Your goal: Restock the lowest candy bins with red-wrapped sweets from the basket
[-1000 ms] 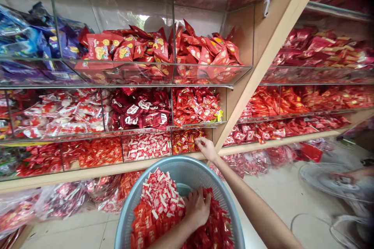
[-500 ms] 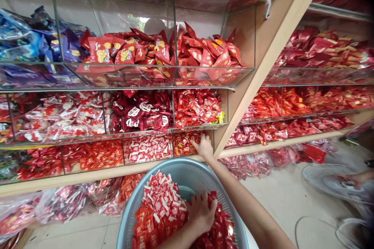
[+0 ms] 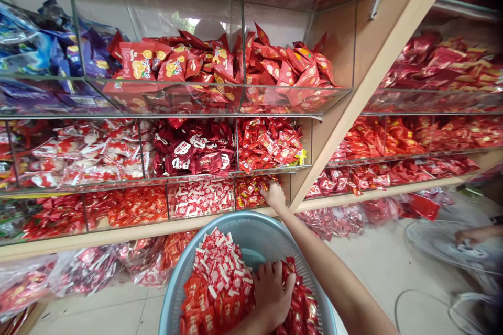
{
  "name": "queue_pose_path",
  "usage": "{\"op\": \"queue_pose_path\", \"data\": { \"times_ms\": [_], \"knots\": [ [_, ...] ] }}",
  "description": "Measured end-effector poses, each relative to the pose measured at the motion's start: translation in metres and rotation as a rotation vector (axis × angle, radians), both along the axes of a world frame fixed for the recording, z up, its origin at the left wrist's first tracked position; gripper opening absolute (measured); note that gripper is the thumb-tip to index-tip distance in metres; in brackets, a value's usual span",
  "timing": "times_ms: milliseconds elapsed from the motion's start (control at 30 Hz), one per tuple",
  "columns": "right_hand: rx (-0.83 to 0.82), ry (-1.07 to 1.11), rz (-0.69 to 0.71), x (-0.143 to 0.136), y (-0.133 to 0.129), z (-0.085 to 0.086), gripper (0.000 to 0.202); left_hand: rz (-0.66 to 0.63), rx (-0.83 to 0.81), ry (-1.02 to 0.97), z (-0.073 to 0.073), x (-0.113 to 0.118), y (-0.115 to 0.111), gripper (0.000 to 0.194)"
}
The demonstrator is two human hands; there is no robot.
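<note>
A blue-grey plastic basket [image 3: 173, 272] stands before me, holding several kinds of wrapped candy in separate heaps. My left hand [image 3: 273, 290] lies inside it, fingers stretched over the candies, between the orange-red packets [image 3: 208, 306] and the dark red candies [image 3: 302, 303]. Small red-and-white candies [image 3: 222, 264] fill the basket's far left side. At the lowest shelf, my right hand [image 3: 274, 196] reaches into a glass compartment of red-and-yellow wrapped candies [image 3: 249, 192]. Its fingers curl down among them, with the tips partly hidden.
Glass-fronted shelves hold red packets [image 3: 176, 63], blue packets [image 3: 27, 42] and maroon packets [image 3: 192, 149]. A slanting wooden upright [image 3: 365, 94] stands right of my right hand. Bagged candies [image 3: 86, 269] lie under the shelf. At far right, another person's hand [image 3: 477, 235] is beside a fan [image 3: 436, 243].
My right hand has curled its fingers further into the red-and-yellow candies. My left hand stays in the basket, nearly unmoved. The view has shifted slightly.
</note>
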State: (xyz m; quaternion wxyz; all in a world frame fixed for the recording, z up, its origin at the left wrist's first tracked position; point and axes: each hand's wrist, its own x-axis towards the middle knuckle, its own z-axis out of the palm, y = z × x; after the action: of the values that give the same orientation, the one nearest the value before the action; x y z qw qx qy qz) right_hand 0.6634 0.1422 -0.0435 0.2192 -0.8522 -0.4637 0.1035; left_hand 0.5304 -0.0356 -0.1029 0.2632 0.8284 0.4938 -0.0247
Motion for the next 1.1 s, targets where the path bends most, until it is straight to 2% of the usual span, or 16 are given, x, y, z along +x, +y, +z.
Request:
{"op": "queue_pose_path", "data": {
  "times_ms": [100, 200, 433, 533, 667, 767, 867, 933, 1000, 1100],
  "knots": [
    [0.013, 0.016, -0.019, 0.006, -0.002, -0.001, 0.038, 0.035, 0.065, -0.085, -0.005, -0.001, -0.001, 0.053],
    [0.066, 0.032, -0.021, 0.013, -0.003, -0.001, 0.039, 0.033, 0.059, -0.078, -0.007, -0.001, -0.001, 0.053],
    [0.203, 0.133, 0.013, 0.029, 0.0, -0.005, 0.024, 0.05, 0.079, -0.066, -0.003, -0.001, -0.001, 0.055],
    [0.273, 0.216, 0.016, 0.03, -0.003, 0.0, 0.021, 0.04, 0.06, -0.07, 0.0, -0.002, -0.002, 0.056],
    [0.423, 0.399, 0.122, 0.024, -0.025, 0.018, 0.032, 0.035, 0.034, -0.06, 0.004, -0.003, -0.002, 0.057],
    [0.382, 0.614, 0.28, 0.011, -0.054, 0.02, 0.038, 0.042, 0.03, -0.076, 0.005, -0.003, -0.002, 0.056],
    [0.132, 0.703, 0.462, -0.01, -0.081, -0.001, 0.029, 0.047, 0.048, -0.099, 0.004, -0.003, -0.002, 0.054],
    [-0.014, 0.613, 0.503, -0.025, -0.091, -0.023, 0.017, 0.044, 0.062, -0.094, 0.001, -0.003, -0.003, 0.053],
    [-0.079, 0.456, 0.507, -0.039, -0.096, -0.046, 0.011, 0.035, 0.078, -0.08, -0.003, -0.004, -0.004, 0.052],
    [-0.093, 0.423, 0.494, -0.055, -0.095, -0.073, 0.015, 0.022, 0.102, -0.074, -0.009, -0.005, -0.004, 0.051]
  ]
}}
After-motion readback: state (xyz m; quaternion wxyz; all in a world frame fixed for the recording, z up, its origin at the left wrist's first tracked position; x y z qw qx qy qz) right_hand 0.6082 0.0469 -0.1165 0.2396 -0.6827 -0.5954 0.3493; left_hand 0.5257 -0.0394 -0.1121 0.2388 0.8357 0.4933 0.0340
